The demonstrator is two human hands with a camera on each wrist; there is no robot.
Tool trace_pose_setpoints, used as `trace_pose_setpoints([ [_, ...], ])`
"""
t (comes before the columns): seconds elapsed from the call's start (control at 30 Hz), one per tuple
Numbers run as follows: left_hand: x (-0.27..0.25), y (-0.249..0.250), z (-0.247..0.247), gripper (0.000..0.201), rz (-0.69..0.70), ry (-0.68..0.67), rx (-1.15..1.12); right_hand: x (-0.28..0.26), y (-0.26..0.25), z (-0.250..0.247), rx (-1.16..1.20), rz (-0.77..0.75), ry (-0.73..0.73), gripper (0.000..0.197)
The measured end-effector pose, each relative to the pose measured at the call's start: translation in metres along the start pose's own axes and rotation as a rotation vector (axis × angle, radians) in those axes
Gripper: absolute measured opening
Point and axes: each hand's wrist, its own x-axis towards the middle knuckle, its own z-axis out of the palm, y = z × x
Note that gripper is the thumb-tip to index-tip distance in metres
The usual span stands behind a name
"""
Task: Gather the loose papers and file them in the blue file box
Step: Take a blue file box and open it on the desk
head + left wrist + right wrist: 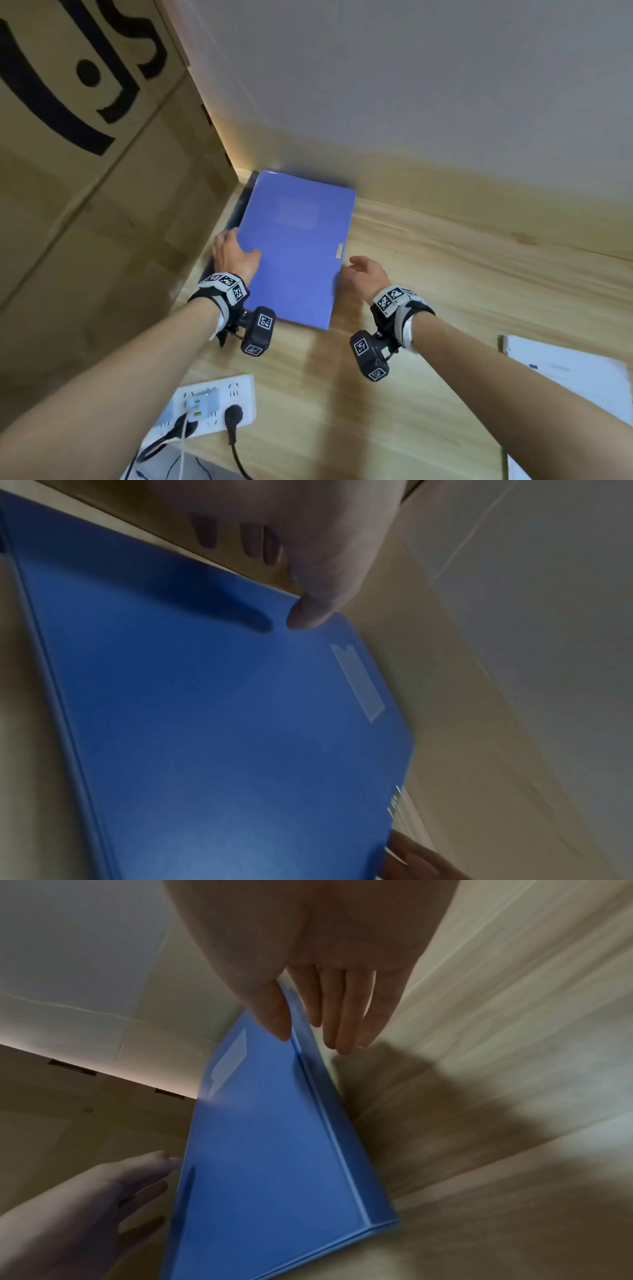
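Blue file box (294, 250), closed, held at both long edges on a pale wood worktop (445, 284).

The left hand (234, 255) has its grip clamped on the left edge, thumb on the lid and fingers curled down the side. The right hand (364, 275) lies against the right edge with fingers straight and apart. A cardboard box (85, 171) stands just left; a white power strip (219, 404) lies nearer the person.

Head view bright, edge-warped; wrist views dim, blurred.
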Motion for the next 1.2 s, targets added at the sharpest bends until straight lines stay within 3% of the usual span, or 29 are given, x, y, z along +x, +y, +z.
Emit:
trace_pose_setpoints([
  [0.2, 0.014, -0.018, 0.000, 0.081, -0.152, -0.132, -0.172, 0.012, -0.002, 0.027, -0.001, 0.004, -0.026, 0.049],
  [0.37, -0.003, -0.009, 0.004, 0.049, -0.152, -0.107, -0.252, 0.001, 0.006, 0.014, -0.012, -0.017, 0.026, 0.054],
  [0.6, -0.056, 0.002, 0.048, 0.072, -0.125, -0.227, -0.242, -0.042, 0.049, -0.051, -0.035, -0.010, 0.094, 0.051],
  [0.9, -0.180, 0.037, 0.124, 0.061, -0.057, -0.373, -0.130, -0.118, 0.141, -0.155, -0.044, 0.049, 0.172, 0.039],
  [1.2, -0.236, 0.038, 0.162, 0.058, 0.009, -0.418, 0.041, -0.153, 0.190, -0.197, -0.134, 0.127, 0.198, 0.033],
])
